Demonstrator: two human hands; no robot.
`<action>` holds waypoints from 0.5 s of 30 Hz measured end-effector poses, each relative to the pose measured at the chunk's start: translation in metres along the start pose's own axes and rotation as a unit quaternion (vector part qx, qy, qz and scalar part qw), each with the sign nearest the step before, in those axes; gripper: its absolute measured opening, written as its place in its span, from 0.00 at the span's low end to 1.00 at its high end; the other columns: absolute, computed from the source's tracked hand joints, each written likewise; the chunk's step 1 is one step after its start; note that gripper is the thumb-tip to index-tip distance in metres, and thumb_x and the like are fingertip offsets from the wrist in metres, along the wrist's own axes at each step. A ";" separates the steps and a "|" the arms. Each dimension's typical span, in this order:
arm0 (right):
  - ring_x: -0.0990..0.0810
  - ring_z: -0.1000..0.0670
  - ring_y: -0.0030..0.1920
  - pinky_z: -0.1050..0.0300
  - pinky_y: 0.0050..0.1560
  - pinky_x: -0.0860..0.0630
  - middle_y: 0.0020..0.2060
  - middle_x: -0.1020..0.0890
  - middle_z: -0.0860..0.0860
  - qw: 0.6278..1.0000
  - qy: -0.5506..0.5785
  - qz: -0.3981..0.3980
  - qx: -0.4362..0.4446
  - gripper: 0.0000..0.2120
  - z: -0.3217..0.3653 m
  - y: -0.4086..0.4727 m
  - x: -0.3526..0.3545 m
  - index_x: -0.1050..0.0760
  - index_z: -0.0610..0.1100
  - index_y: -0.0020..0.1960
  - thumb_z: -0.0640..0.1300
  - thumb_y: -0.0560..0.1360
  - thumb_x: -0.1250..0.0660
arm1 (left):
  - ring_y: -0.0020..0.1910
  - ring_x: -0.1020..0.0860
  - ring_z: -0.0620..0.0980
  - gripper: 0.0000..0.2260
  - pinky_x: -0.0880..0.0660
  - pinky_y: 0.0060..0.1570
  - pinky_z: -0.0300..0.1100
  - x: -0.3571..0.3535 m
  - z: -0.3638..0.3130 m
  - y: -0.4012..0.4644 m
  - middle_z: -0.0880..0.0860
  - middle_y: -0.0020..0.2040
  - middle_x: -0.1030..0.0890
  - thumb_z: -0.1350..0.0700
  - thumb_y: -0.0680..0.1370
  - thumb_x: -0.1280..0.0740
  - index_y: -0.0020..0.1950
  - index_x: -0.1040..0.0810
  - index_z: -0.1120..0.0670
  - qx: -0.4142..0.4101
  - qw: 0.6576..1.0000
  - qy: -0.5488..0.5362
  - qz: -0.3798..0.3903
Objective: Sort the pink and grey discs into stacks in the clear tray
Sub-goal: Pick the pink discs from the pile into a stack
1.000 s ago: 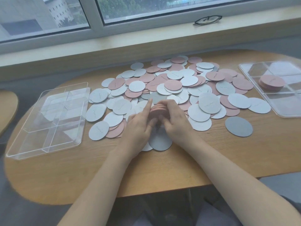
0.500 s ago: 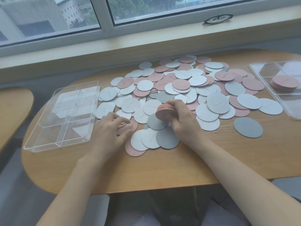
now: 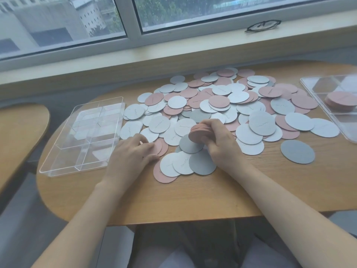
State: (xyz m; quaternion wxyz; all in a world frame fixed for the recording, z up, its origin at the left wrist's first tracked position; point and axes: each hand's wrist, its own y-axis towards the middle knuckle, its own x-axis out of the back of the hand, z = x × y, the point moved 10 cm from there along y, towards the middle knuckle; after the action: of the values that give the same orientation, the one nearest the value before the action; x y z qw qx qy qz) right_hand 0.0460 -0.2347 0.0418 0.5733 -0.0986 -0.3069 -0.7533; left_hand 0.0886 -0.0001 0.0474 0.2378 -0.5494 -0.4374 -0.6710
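Several pink and grey discs (image 3: 222, 105) lie scattered in a heap across the wooden table (image 3: 193, 198). My right hand (image 3: 222, 146) grips a small stack of pink discs (image 3: 199, 132), tilted above the heap's near edge. My left hand (image 3: 131, 153) lies on the pile's near left edge, fingers curled over a pink disc (image 3: 159, 147) and pinching it. A clear divided tray (image 3: 85, 136) stands at the left with nothing in it. A second clear tray (image 3: 332, 105) at the right holds a stack of pink discs (image 3: 342, 100).
One dark grey disc (image 3: 297, 151) lies alone to the right of my right hand. A window sill runs behind the table with a pair of glasses (image 3: 262, 26) on it. Another wooden tabletop (image 3: 17, 136) stands at far left.
My left hand has left the pink stack and moved left onto a loose pink disc. The right hand keeps the stack, lifted slightly. The view has shifted left.
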 end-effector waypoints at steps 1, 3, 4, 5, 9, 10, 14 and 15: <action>0.25 0.53 0.57 0.66 0.55 0.33 0.58 0.22 0.50 1.000 0.000 0.001 -0.001 0.18 0.000 0.000 0.000 0.28 0.44 0.65 0.35 0.77 0.33 | 0.44 0.21 0.54 0.15 0.33 0.52 0.45 0.002 -0.003 0.000 0.49 0.50 0.21 0.43 0.78 0.32 0.53 0.15 0.52 -0.014 1.000 0.012 -0.015; 0.25 0.53 0.56 0.65 0.55 0.33 0.58 0.22 0.51 1.000 -0.002 0.002 0.001 0.18 0.000 0.000 0.000 0.28 0.44 0.65 0.35 0.77 0.33 | 0.43 0.21 0.53 0.17 0.34 0.49 0.44 0.005 -0.010 0.000 0.49 0.49 0.21 0.44 0.80 0.39 0.50 0.15 0.52 -0.040 0.998 0.027 -0.043; 0.25 0.54 0.56 0.65 0.55 0.32 0.58 0.22 0.51 1.000 -0.001 0.002 0.002 0.18 0.000 0.000 0.000 0.28 0.44 0.65 0.35 0.77 0.33 | 0.42 0.21 0.54 0.17 0.34 0.48 0.45 0.007 -0.013 0.000 0.49 0.48 0.21 0.45 0.81 0.41 0.49 0.15 0.53 -0.048 0.997 0.029 -0.059; 0.25 0.54 0.56 0.64 0.55 0.32 0.57 0.22 0.52 1.000 0.000 0.002 0.005 0.17 0.000 0.000 0.000 0.28 0.44 0.65 0.36 0.77 0.33 | 0.42 0.21 0.54 0.18 0.33 0.46 0.46 0.009 -0.015 0.000 0.50 0.47 0.21 0.47 0.82 0.42 0.47 0.16 0.54 -0.050 0.996 0.027 -0.074; 0.24 0.55 0.57 0.60 0.58 0.29 0.57 0.22 0.54 1.000 0.010 0.016 0.021 0.18 0.003 -0.001 -0.003 0.28 0.46 0.64 0.36 0.76 0.33 | 0.38 0.24 0.55 0.20 0.30 0.39 0.48 0.015 -0.008 0.006 0.51 0.46 0.22 0.51 0.84 0.45 0.44 0.19 0.59 0.005 0.994 -0.043 -0.102; 0.24 0.55 0.57 0.61 0.58 0.29 0.57 0.21 0.55 0.999 0.013 0.022 0.026 0.18 0.004 -0.001 -0.004 0.27 0.47 0.64 0.36 0.76 0.33 | 0.38 0.24 0.54 0.20 0.29 0.37 0.48 0.015 -0.006 0.007 0.50 0.46 0.22 0.50 0.84 0.45 0.44 0.19 0.60 0.029 0.991 -0.080 -0.103; 0.23 0.54 0.58 0.61 0.59 0.28 0.57 0.21 0.54 0.998 0.022 0.035 0.038 0.19 0.008 -0.003 -0.005 0.27 0.46 0.65 0.35 0.75 0.32 | 0.43 0.24 0.50 0.17 0.26 0.39 0.52 0.021 -0.012 0.011 0.48 0.49 0.23 0.50 0.84 0.43 0.47 0.20 0.58 0.070 0.972 -0.186 -0.126; 0.23 0.54 0.58 0.62 0.59 0.28 0.57 0.21 0.54 0.998 0.026 0.035 0.040 0.19 0.009 -0.003 -0.004 0.27 0.46 0.65 0.35 0.75 0.32 | 0.43 0.25 0.50 0.16 0.26 0.40 0.50 0.026 -0.017 0.012 0.48 0.49 0.23 0.51 0.84 0.42 0.47 0.21 0.59 0.073 0.967 -0.204 -0.137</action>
State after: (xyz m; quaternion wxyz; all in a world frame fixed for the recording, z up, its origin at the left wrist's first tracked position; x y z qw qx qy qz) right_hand 0.0429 -0.2259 0.0454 0.6105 -0.0666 -0.3179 -0.7224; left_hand 0.0824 -0.0161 0.0760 0.0888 -0.5908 -0.5957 -0.5369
